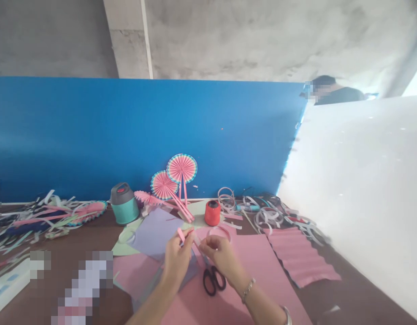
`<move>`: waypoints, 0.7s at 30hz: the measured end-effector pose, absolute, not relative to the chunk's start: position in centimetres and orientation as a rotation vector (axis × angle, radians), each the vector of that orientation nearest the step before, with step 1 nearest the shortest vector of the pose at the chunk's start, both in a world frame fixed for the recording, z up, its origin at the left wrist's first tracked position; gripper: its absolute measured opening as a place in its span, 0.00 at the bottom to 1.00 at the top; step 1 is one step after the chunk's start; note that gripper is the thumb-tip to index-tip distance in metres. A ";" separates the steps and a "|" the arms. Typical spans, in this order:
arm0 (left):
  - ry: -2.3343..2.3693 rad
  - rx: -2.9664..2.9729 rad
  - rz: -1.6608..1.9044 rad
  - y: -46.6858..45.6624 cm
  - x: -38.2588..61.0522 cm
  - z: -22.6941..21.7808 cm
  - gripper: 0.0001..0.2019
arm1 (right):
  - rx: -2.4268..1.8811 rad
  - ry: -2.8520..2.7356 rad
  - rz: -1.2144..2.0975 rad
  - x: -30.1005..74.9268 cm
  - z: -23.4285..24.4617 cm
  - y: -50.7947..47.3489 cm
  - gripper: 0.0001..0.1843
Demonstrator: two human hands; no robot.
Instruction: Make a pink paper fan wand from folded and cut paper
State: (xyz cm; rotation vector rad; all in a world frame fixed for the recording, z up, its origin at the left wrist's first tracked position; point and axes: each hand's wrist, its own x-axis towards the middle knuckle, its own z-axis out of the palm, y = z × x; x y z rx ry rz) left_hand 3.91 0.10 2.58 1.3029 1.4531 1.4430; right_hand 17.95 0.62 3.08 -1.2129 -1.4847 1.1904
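A narrow pink paper strip (180, 234) is pinched between the thumb and fingers of my left hand (177, 262). My right hand (223, 258) is close by on the right, its fingertips pressed together near a pale, thin strip (197, 240); what exactly they grip is too small to make out. Below the fingers lie scissors with black handles (214, 280), their blades partly hidden by my right hand. Beneath both hands spreads a large pink paper sheet (255, 275), with a lilac sheet (157, 230) beyond my left hand.
Pink pleated paper fans (181, 168) lean on the blue partition (93, 135). A red bottle (213, 214) and a teal container (125, 207) stand behind the sheets. Paper scraps (32, 216) pile up left, curled strips (269, 216) right, near pleated pink paper (301, 255). A person (333, 92) is beyond the white partition.
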 end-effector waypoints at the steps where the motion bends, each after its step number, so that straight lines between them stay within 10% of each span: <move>1: 1.462 1.313 1.436 0.1 3.9 2.6 0.21 | -1.205 -1.485 1.193 18.0 3.0 0.7 0.09; 21: 1.401 1.318 1.370 0.6 3.5 2.3 0.19 | -1.321 -1.543 1.185 18.2 2.2 1.4 0.13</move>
